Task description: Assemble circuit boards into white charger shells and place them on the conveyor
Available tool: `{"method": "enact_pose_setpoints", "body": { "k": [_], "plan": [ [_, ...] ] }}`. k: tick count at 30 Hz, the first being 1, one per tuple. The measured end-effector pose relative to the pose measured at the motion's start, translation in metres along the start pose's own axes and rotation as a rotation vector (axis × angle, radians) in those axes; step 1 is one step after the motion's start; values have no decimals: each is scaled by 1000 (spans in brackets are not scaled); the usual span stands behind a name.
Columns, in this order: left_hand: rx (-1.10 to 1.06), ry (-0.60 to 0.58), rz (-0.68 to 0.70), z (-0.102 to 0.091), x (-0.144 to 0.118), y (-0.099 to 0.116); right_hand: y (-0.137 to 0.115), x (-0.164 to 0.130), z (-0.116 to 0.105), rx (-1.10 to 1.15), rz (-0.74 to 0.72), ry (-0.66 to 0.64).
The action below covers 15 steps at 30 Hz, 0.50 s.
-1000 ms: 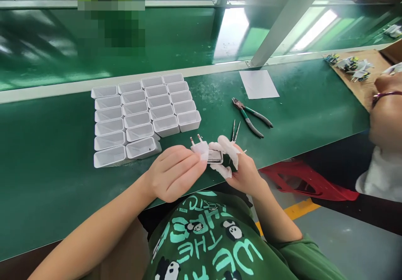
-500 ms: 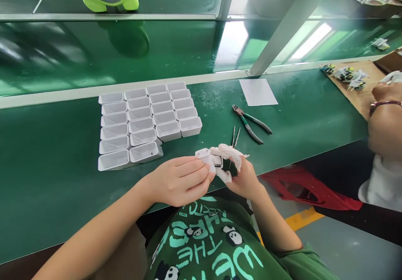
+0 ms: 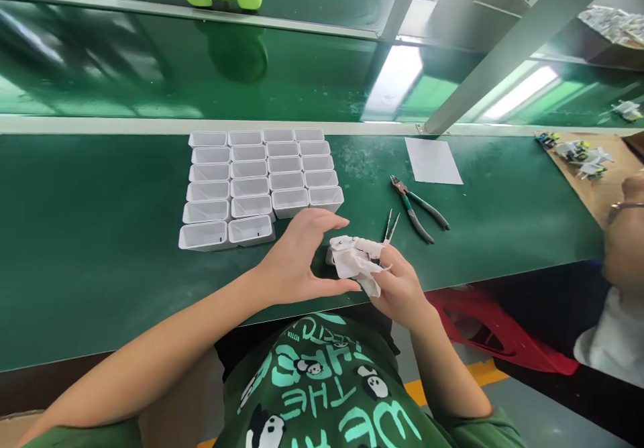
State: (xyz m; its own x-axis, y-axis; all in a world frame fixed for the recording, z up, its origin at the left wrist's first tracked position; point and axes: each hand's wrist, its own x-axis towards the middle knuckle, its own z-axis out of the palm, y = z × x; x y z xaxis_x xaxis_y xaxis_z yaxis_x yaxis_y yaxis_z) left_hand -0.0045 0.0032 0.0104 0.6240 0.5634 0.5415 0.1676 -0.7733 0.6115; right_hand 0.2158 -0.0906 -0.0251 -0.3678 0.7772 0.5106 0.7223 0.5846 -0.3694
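Now the white charger part (image 3: 347,255) is pinched only by the right hand (image 3: 397,286), whose fingertips are wrapped in white cots; half a second ago it was gripped by both hands. The left hand (image 3: 302,260) has been lifted off and is spread, fingers curved, just at nine o'clock of the part. The grid of white housings (image 3: 259,183) lies at eleven o'clock, tweezers (image 3: 390,225) and pliers (image 3: 417,200) at one o'clock. The pressing together appears finished, judging by the release.
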Motion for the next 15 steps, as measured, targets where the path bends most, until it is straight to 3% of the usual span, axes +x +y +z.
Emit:
{"method": "enact_pose_setpoints", "body": {
  "k": [3, 9, 12, 15],
  "plan": [
    [-78, -105, -101, 5, -1, 0, 0, 0, -2, -12, 6, -11],
    [-143, -59, -99, 12, -3, -1, 3, 4, -2, -52, -17, -7],
    [-208, 59, -83, 10, -3, -2, -2, 7, -8, 1, 4, 27],
    [-316, 258, -24, 7, -3, -3, -12, 7, -14, 26, 140, 85]
  ]
}}
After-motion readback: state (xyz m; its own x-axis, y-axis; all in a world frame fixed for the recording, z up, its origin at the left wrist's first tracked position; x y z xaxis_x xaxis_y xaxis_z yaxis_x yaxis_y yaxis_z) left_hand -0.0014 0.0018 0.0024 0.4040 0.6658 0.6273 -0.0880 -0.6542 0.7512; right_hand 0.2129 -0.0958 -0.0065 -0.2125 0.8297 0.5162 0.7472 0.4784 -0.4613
